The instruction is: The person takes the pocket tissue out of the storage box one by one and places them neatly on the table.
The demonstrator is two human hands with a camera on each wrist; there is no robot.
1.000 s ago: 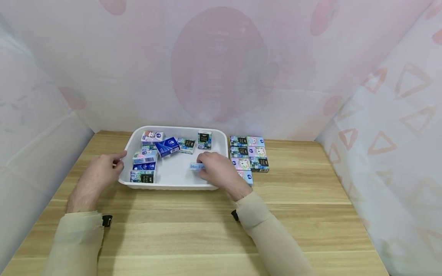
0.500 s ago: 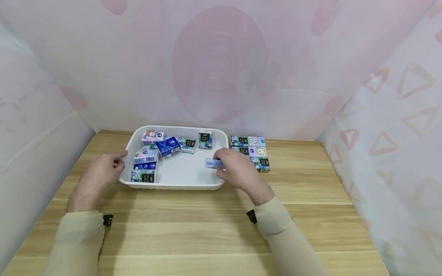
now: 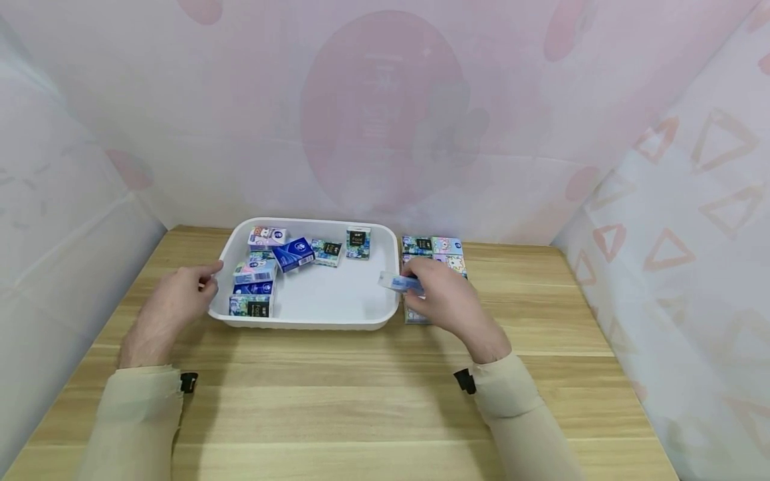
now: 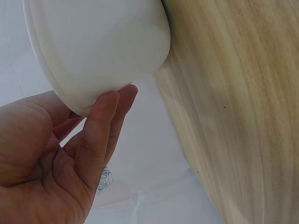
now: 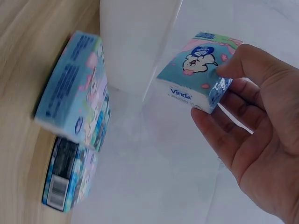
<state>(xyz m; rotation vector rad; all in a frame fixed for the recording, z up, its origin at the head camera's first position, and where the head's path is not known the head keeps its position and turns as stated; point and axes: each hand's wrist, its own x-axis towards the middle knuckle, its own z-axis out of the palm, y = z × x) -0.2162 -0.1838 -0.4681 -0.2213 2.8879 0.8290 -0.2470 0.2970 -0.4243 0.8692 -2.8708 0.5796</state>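
- One pale-blue tissue pack [image 5: 198, 63] is pinched at one end by the right hand [image 3: 448, 297], closed to the pack's width; that hold probably keeps the other end free of the hand.
- The left hand [image 3: 177, 300], at left of the head view, closes in a pinch on the white tray's [image 3: 319, 294] rim, presumably to steady it.
- The held pack is right of centre in the head view, over the tray's right rim.
- Right of the tray, the set-out packs [image 3: 447, 246] touch in two columns, apparently for neatness; the right hand hides some.
- Left inside the tray, a dark blue pack [image 3: 293, 254] lies askew among others, seemingly unsorted.
- The bench [image 3: 301, 401] carries everything.
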